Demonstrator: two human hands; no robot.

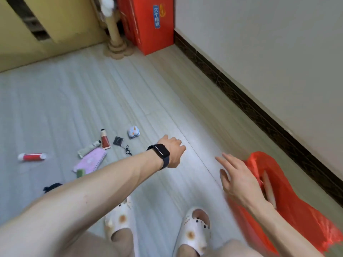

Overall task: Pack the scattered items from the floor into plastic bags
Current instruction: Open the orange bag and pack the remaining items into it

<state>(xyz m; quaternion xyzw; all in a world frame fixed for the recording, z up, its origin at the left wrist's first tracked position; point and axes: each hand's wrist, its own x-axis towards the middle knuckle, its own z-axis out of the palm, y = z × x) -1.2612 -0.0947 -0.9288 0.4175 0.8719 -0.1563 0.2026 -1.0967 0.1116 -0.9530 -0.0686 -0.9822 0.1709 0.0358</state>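
Note:
A red plastic bag (297, 204) lies open on the floor at the right, with pale items (269, 189) inside. My right hand (239, 180) hovers at its mouth, fingers spread and empty. My left hand (172, 151), a black watch on its wrist, reaches over bare floor with its fingers curled under and hidden. Left of it lie scattered items: a small white patterned bundle (133, 132), a black pouch with a clip (118, 140), a red tube (105, 140), a grey tube (89, 149), a pink spiral notebook (90, 162), a green piece (80, 173), a red-and-white tube (32, 157) and a black item (52, 187).
A red carton (148, 23) and a cardboard post (116, 43) stand in the far corner. A white wall with a dark skirting board (259, 112) runs along the right. My feet in white slippers (194, 230) are at the bottom.

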